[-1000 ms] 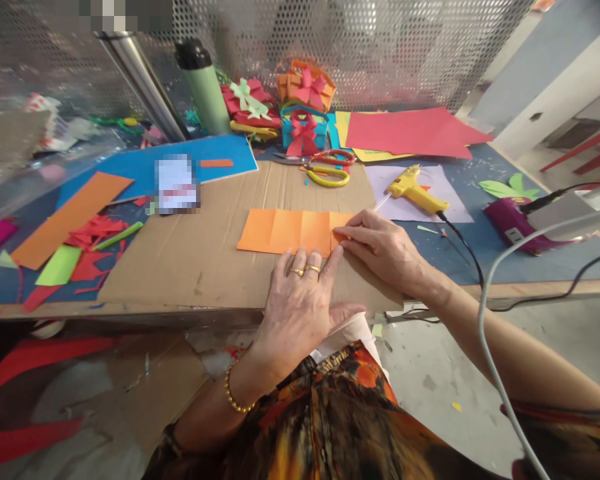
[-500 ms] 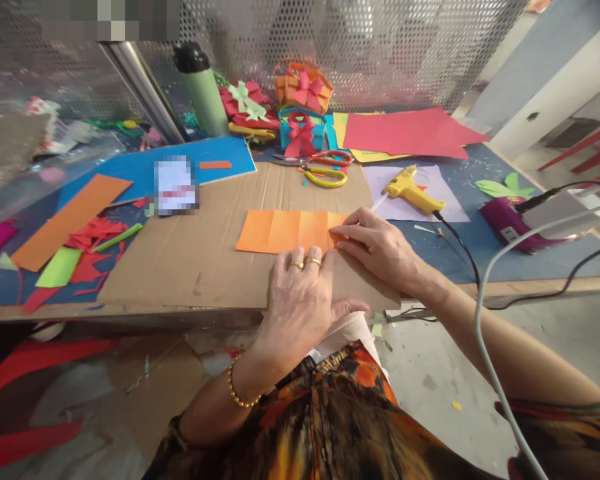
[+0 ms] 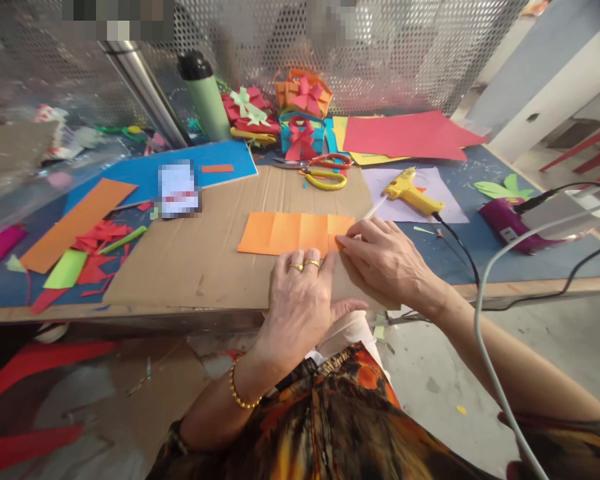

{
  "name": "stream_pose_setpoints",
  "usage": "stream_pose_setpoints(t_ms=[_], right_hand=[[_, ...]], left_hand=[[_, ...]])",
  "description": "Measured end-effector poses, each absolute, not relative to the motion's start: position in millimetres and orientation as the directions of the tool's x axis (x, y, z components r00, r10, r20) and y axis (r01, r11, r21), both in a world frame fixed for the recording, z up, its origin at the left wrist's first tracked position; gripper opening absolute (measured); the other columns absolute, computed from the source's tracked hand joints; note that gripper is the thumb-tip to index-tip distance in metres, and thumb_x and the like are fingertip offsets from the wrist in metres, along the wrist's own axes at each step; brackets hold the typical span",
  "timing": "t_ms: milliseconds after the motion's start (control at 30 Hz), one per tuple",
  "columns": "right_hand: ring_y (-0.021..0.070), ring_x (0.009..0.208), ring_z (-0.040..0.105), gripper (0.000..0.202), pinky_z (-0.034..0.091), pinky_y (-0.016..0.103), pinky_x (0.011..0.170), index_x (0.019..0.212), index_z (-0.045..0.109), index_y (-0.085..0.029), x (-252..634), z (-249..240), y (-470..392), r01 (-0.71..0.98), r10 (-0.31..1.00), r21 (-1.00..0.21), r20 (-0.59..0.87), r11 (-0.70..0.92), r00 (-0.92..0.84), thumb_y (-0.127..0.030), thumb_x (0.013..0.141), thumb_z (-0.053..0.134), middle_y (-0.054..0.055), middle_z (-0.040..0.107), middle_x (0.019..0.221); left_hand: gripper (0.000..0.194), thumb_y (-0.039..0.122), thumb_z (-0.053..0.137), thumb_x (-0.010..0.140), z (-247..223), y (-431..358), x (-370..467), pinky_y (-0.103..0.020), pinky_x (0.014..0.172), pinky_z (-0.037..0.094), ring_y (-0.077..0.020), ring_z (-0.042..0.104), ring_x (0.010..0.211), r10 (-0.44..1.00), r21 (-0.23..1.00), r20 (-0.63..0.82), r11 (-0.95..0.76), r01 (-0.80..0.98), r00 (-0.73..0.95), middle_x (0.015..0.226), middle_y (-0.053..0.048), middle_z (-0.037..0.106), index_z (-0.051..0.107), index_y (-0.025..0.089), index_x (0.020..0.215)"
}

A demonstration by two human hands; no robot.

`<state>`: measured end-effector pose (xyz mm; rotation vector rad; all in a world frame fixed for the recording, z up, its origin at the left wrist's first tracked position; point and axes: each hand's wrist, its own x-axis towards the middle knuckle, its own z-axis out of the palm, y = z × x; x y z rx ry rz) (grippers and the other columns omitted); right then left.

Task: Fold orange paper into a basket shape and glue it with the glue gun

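A creased orange paper strip lies on a sheet of brown cardboard, its vertical folds dividing it into panels. My left hand, wearing two rings, rests palm down at the strip's near edge; its fingers lie flat and the thumb points out to the right. At the strip's right end, my right hand pinches the near corner between thumb and fingers. Part of that corner is hidden under the fingertips. Just beyond my right hand, a yellow glue gun rests on lilac paper, a glue stick poking out of its rear.
Scissors lie behind the strip. Decorated paper boxes and a green flask stand at the back. A phone and paper scraps are left; a purple power socket with cables is right.
My right hand has shifted slightly right and nearer to me, showing more of the strip's right end. My left hand stays in place. The view has moved a little.
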<state>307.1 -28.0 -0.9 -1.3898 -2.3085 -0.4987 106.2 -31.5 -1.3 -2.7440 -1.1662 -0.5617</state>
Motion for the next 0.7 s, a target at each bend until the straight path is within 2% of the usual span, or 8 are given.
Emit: stream_pose_setpoints(t_ms=[233, 333, 400, 500, 567, 700], right_hand=[[0.0242, 0.087, 0.051, 0.032, 0.038, 0.039, 0.072, 0.099, 0.074, -0.018, 309, -1, -26, 0.892, 0.780, 0.045, 0.467, 0.450, -0.417, -0.023, 0.103, 0.043, 0.012, 0.064, 0.095], [0.0260, 0.091, 0.051, 0.033, 0.036, 0.040, 0.072, 0.101, 0.072, -0.018, 306, 4, -29, 0.901, 0.814, 0.040, 0.412, 0.433, -0.409, -0.031, 0.106, 0.042, 0.012, 0.064, 0.097], [0.0272, 0.092, 0.050, 0.035, 0.034, 0.041, 0.070, 0.100, 0.071, -0.020, 304, 10, -32, 0.892, 0.821, 0.065, 0.365, 0.447, -0.439, -0.040, 0.106, 0.043, 0.013, 0.065, 0.097], [0.0290, 0.094, 0.048, 0.039, 0.029, 0.042, 0.068, 0.090, 0.070, -0.022, 302, 17, -37, 0.848, 0.795, 0.176, 0.298, 0.499, -0.529, -0.046, 0.105, 0.043, 0.013, 0.066, 0.100], [0.0297, 0.094, 0.047, 0.038, 0.027, 0.043, 0.067, 0.088, 0.068, -0.022, 301, 19, -40, 0.828, 0.784, 0.231, 0.271, 0.511, -0.559, -0.045, 0.104, 0.043, 0.013, 0.067, 0.103], [0.0286, 0.089, 0.046, 0.035, 0.027, 0.044, 0.069, 0.094, 0.069, -0.019, 296, 19, -42, 0.863, 0.818, 0.230, 0.282, 0.449, -0.501, -0.033, 0.104, 0.038, 0.013, 0.066, 0.099]], left_hand=[[0.093, 0.084, 0.025, 0.090, 0, -31, 106, -0.048, 0.095, 0.042, -0.0314, 0.056, 0.104, 0.667, 0.040, 0.381, -0.704, 0.709, 0.641, 0.110, -0.014, 0.065, 0.062, 0.012, 0.135], [0.092, 0.084, 0.027, 0.089, 2, -29, 106, -0.049, 0.096, 0.043, -0.0321, 0.059, 0.106, 0.663, 0.050, 0.387, -0.709, 0.703, 0.641, 0.112, -0.016, 0.068, 0.064, 0.013, 0.134], [0.089, 0.083, 0.029, 0.090, 2, -27, 107, -0.051, 0.100, 0.041, -0.0338, 0.059, 0.116, 0.648, 0.060, 0.414, -0.720, 0.691, 0.639, 0.122, -0.017, 0.070, 0.067, 0.013, 0.130], [0.085, 0.079, 0.028, 0.095, -1, -21, 109, -0.053, 0.109, 0.037, -0.0334, 0.056, 0.133, 0.592, 0.085, 0.470, -0.768, 0.635, 0.654, 0.135, -0.016, 0.070, 0.068, 0.010, 0.126], [0.084, 0.076, 0.027, 0.098, -5, -18, 110, -0.054, 0.113, 0.035, -0.0315, 0.056, 0.136, 0.561, 0.102, 0.492, -0.797, 0.596, 0.666, 0.135, -0.015, 0.072, 0.066, 0.009, 0.128], [0.086, 0.075, 0.028, 0.099, -7, -14, 108, -0.053, 0.117, 0.033, -0.0306, 0.058, 0.136, 0.538, 0.116, 0.495, -0.819, 0.562, 0.682, 0.138, -0.017, 0.069, 0.062, 0.004, 0.134]])
